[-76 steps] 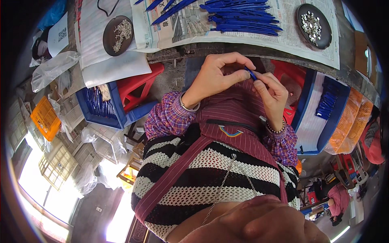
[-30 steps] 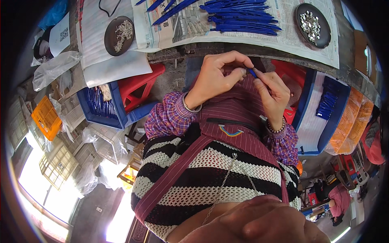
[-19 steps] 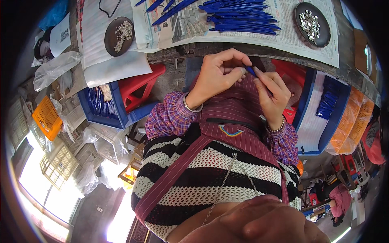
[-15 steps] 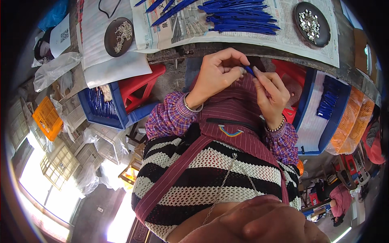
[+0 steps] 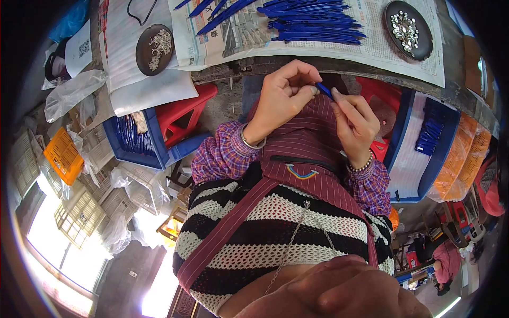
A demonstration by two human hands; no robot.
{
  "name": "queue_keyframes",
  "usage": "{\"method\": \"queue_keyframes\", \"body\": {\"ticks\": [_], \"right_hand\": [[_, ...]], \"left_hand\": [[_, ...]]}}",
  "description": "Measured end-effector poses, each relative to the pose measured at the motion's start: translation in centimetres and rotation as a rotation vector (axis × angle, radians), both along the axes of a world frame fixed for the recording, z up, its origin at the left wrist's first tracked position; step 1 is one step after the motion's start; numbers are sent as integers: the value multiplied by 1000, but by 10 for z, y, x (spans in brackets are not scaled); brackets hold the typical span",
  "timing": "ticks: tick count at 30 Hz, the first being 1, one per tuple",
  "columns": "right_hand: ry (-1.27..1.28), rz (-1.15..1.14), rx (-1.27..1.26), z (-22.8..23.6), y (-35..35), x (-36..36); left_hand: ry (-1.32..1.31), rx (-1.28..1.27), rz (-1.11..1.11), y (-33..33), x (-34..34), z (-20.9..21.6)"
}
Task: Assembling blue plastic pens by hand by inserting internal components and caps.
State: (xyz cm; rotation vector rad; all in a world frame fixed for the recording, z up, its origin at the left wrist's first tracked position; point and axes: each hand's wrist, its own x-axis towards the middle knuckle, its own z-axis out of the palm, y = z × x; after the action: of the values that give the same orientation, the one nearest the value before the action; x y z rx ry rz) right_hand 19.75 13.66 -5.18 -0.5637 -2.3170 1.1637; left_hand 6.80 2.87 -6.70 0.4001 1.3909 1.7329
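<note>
In front of my apron, both hands are at a short, dark blue plastic piece point(image 5: 324, 90). My right hand point(image 5: 356, 121) pinches its lower right end between thumb and fingers. At the other end, my left hand point(image 5: 283, 98) is curled with thumb and index finger meeting at the piece; anything small between those fingertips is hidden. Beyond my hands, many similar slim blue pieces point(image 5: 315, 24) lie in a row on newspaper point(image 5: 254, 49). A dark dish of small shiny round discs point(image 5: 405, 32) stands to the right, and another of tiny silvery parts point(image 5: 160, 49) to the left.
The table edge point(image 5: 339, 64) runs just past my hands. Blue bins with blue pieces stand at left point(image 5: 165, 153) and right point(image 5: 395, 159). A red stool point(image 5: 193, 108) is by the left bin. Orange baskets point(image 5: 469, 153) sit at far right.
My left hand has shifted very slightly up and left. More of the blue piece shows between the hands; the right hand keeps its pinch almost in place.
</note>
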Motion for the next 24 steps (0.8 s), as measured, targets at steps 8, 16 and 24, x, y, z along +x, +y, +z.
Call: {"method": "queue_keyframes", "body": {"ticks": [8,16,24], "right_hand": [[-49,-1,-233,3,0,0],[-108,-34,-707,-5,1,7],[-83,-75,-982,-2,0,5]], "left_hand": [[19,-5,1,-2,1,0],[-37,-14,-34,-2,-3,0],[-74,82,-44,-1,-6,-1]]}}
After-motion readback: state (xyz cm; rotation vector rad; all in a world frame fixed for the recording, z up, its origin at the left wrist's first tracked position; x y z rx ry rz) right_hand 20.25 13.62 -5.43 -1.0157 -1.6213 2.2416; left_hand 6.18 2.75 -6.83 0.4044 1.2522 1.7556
